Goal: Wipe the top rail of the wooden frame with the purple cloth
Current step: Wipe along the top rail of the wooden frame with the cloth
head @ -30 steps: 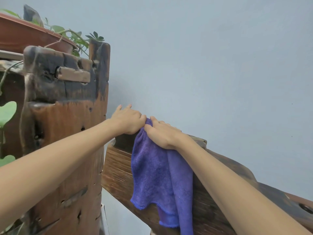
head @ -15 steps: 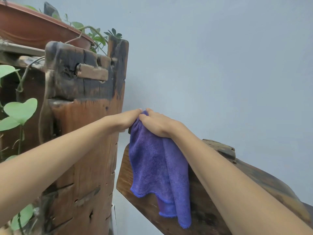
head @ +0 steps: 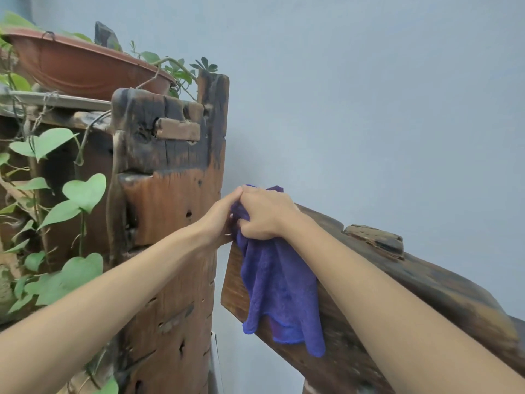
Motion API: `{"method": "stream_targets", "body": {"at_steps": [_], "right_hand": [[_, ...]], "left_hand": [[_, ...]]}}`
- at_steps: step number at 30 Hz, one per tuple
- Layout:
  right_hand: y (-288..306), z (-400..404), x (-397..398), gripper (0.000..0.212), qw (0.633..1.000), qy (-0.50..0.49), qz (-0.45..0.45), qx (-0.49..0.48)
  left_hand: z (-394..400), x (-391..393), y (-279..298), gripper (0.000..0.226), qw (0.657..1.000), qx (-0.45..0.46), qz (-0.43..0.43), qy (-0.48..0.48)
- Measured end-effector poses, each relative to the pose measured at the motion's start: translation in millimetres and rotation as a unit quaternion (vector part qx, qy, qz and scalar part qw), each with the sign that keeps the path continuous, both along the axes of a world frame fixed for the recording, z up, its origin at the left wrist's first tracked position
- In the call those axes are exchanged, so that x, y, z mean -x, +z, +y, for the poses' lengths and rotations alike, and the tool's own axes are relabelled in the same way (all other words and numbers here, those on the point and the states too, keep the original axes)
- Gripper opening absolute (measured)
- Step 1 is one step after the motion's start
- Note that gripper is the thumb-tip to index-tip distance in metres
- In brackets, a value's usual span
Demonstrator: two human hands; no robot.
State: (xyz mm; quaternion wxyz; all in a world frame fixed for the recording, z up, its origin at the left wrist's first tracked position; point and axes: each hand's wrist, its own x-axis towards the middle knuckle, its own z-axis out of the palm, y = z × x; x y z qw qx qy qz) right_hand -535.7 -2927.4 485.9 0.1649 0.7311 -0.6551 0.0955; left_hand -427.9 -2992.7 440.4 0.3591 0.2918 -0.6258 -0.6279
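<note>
The purple cloth (head: 279,288) hangs over the left end of the dark wooden top rail (head: 431,282), draping down its near face. My right hand (head: 265,213) grips the bunched top of the cloth on the rail. My left hand (head: 220,216) is pressed against the right hand at the cloth's left edge, fingers pointing up and forward; its fingertips touch the cloth, and whether they pinch it is hidden. The rail's left end sits just beside the tall upright post (head: 170,223).
A weathered wooden post with a dark charred top stands left of the rail. A brown planter bowl (head: 85,69) sits on a ledge above, with green vines (head: 71,200) trailing down the left side. A raised wooden block (head: 375,241) sits on the rail. A plain grey-blue wall lies behind.
Both hands and the cloth have slid left along the rail to its end by the post. The right hand has closed tighter on the bunched cloth.
</note>
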Motion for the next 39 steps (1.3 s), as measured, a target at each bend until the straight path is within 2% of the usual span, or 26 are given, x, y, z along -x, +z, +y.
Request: {"method": "stream_targets", "body": {"at_steps": [1, 5, 7, 9, 11, 12, 14, 17, 20, 22, 26, 27, 30, 34, 37, 39], "right_hand": [[-2.5, 4.2, -0.7, 0.030, 1.000, 0.008, 0.007, 0.006], [-17.0, 25.7, 3.0, 0.079, 0.999, 0.031, 0.009, 0.013], [-25.1, 40.0, 4.0, 0.089, 0.998, 0.049, -0.003, 0.031], [-32.7, 58.0, 2.9, 0.092, 0.995, 0.066, -0.059, 0.036], [-44.6, 67.2, 3.3, 0.091, 0.982, 0.089, -0.167, 0.003], [-52.7, 74.7, 3.9, 0.090, 0.969, 0.097, -0.225, -0.018], [-72.4, 100.7, 6.0, 0.090, 0.955, 0.095, -0.281, -0.007], [-98.8, 132.9, 13.5, 0.089, 0.955, 0.068, -0.283, 0.048], [-106.6, 159.9, 19.9, 0.090, 0.954, 0.039, -0.284, 0.088], [-105.9, 177.6, 24.2, 0.088, 0.944, 0.009, -0.310, 0.110], [-117.4, 210.8, 32.8, 0.085, 0.954, -0.052, -0.283, 0.088], [-122.8, 218.3, 33.1, 0.077, 0.950, -0.068, -0.292, 0.086], [-140.5, 246.5, 37.8, 0.031, 0.940, -0.109, -0.313, 0.078], [-159.0, 292.2, 51.2, 0.011, 0.950, -0.125, -0.282, 0.044], [-169.9, 331.6, 64.2, 0.028, 0.938, -0.155, -0.309, 0.007], [-179.9, 363.9, 71.4, 0.028, 0.931, -0.177, -0.318, -0.010]], "left_hand": [[3.7, -0.3, -2.3, 0.059, 1.000, 0.008, 0.015, -0.003], [19.8, -6.0, -5.9, 0.051, 0.999, 0.051, 0.007, 0.001], [29.2, -12.7, -6.0, 0.043, 0.997, 0.077, 0.020, -0.022], [44.9, -19.6, -2.3, 0.037, 0.993, 0.091, 0.061, -0.033], [51.4, -20.1, 1.1, 0.032, 0.991, 0.099, 0.084, 0.021], [56.1, -19.8, 2.2, 0.029, 0.990, 0.108, 0.075, 0.055], [73.5, -18.9, -0.8, 0.021, 0.989, 0.130, 0.030, 0.069], [96.0, -13.1, -11.9, 0.023, 0.988, 0.143, -0.042, 0.027], [115.3, -9.1, -16.2, 0.026, 0.977, 0.187, -0.095, 0.035], [128.6, -9.8, -14.8, 0.024, 0.972, 0.209, -0.103, 0.022], [162.1, -6.4, -15.5, 0.021, 0.962, 0.252, -0.089, -0.054], [170.7, -4.5, -17.8, 0.022, 0.959, 0.259, -0.084, -0.073], [199.7, 1.3, -31.4, 0.031, 0.952, 0.272, -0.078, -0.120], [227.4, 9.8, -53.8, 0.054, 0.944, 0.252, -0.098, -0.189], [240.3, 18.6, -67.8, 0.061, 0.924, 0.258, -0.141, -0.244], [253.3, 27.9, -77.1, 0.064, 0.897, 0.271, -0.181, -0.298]]}}
